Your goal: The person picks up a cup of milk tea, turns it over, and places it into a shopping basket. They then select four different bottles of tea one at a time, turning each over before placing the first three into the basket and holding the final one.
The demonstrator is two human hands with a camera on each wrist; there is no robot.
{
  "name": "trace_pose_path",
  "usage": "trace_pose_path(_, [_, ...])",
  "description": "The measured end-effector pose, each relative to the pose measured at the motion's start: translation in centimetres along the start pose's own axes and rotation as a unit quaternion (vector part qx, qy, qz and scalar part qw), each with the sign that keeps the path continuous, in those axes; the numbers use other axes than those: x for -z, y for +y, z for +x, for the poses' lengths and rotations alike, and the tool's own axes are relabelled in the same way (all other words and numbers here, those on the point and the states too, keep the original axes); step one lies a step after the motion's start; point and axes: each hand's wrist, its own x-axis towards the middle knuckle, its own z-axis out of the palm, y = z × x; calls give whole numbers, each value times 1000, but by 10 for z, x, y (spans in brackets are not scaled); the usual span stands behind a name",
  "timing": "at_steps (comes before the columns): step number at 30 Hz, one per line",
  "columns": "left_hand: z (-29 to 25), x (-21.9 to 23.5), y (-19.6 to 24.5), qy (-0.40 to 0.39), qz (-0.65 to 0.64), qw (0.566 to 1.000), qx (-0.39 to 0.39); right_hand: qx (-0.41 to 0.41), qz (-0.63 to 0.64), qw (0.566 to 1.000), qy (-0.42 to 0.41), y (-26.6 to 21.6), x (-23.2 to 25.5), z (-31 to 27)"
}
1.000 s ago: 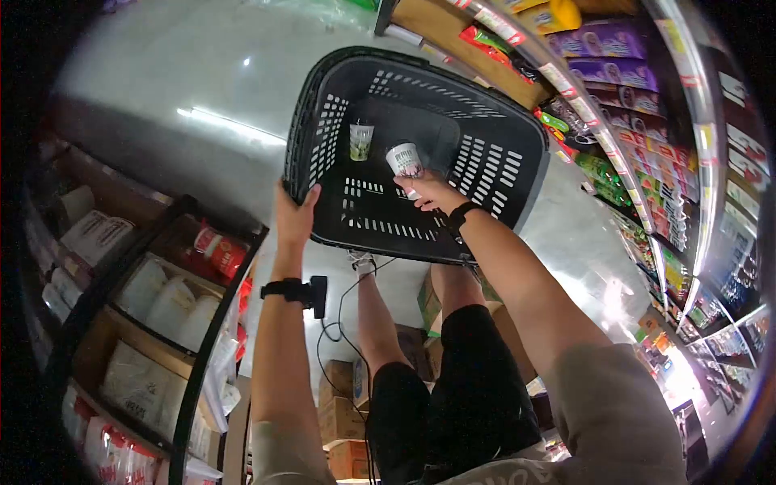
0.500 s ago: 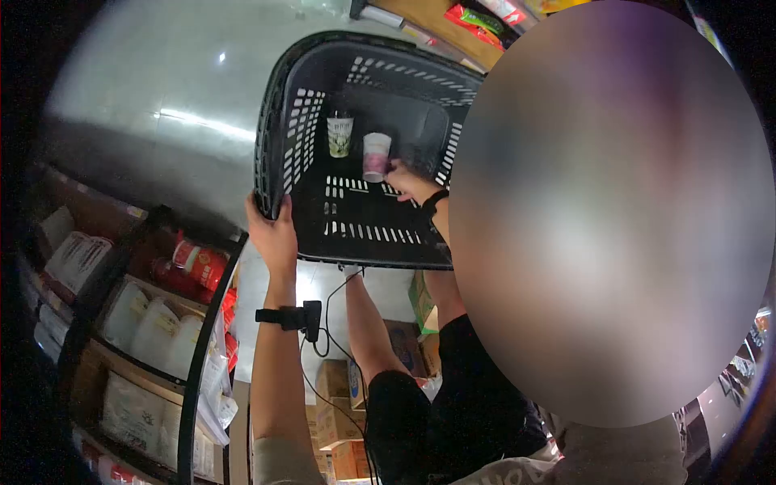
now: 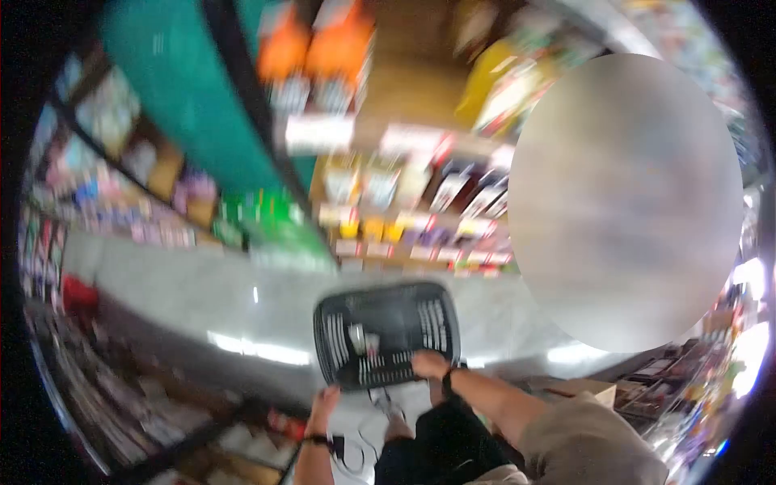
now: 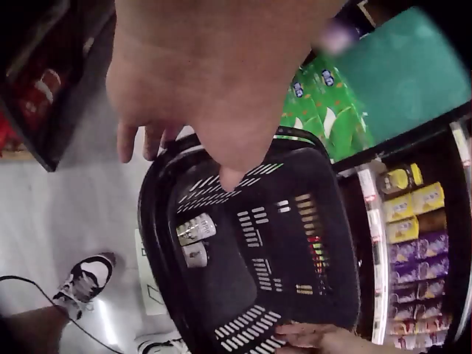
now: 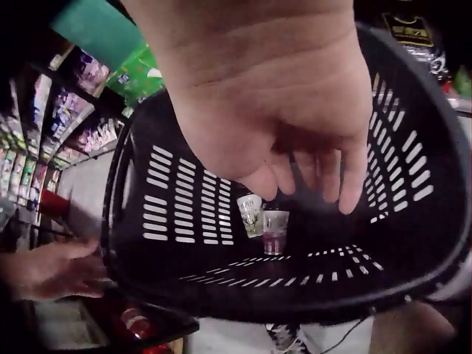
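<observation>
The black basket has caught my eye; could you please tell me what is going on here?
A person stands over the black basket. The left hand is at its rim; whether it grips is unclear. The right hand is over the basket and seems to hold nothing. Inside, a green-patterned cup and a purple-patterned cup sit close together.

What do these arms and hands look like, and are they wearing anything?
They are a person's, with an ungloved left hand and right hand. Each wrist wears a black band; the left one carries a small dark box, near a thin dark cable. The right arm has a short beige-grey sleeve.
</observation>
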Motion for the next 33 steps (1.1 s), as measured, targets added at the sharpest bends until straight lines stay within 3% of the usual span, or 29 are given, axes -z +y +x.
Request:
trace_pose_path(1, [-39,12,43,-23,-179,983,33,16,13,1000,-4,8,-3,-6])
trace_pose_path(2, [-62,19,71,-10,-229,973,29,31,7,998,-44,-13,36,-35])
trace_pose_path(5, [-91,41,181,5,-256,962,-95,29,119,990,68,-22,62,-90])
trace_pose_path(8, [-128,40,303,-90,-318,917,-222,53,227,958,168,-9,98,-134])
trace_pose_path(9, [-148,35,354,-86,-288,919,-256,66,261,934,234,11,89,-142])
trace_pose_path(10, [-174,28,407,-83,-257,918,-291,-9,399,896,197,28,82,-153])
trace_pose_path(11, [-203,21,455,-100,-244,894,-363,41,500,832,236,65,55,-153])
trace_pose_path(12, [-235,15,500,-118,-232,864,-432,-49,445,854,265,66,65,-198])
trace_pose_path(13, [-266,11,542,-106,-195,841,-494,-137,489,817,274,104,33,-201])
trace_pose_path(15, [-318,5,619,-84,-146,791,-589,-226,559,741,296,163,-29,-229])
trace_pose_path(16, [-339,2,654,-73,-137,768,-622,-197,746,569,284,216,-91,-224])
trace_pose_path(19, [-390,-8,745,-47,-113,733,-670,-346,706,569,242,219,-128,-307])
trace_pose_path(22, [-400,-17,794,37,-57,686,-725,-371,707,568,200,214,-136,-335])
trace_pose_path(25, [-381,-20,837,109,-20,657,-745,-349,709,589,171,213,-110,-320])
trace_pose_path(30, [-379,-49,855,126,4,676,-727,-295,703,626,164,227,-61,-262])
trace_pose_path(31, [-375,-54,859,176,18,656,-734,-278,702,633,169,239,-53,-243])
trace_pose_path(33, [-358,-55,872,113,-7,661,-742,-239,701,645,188,263,-34,-203])
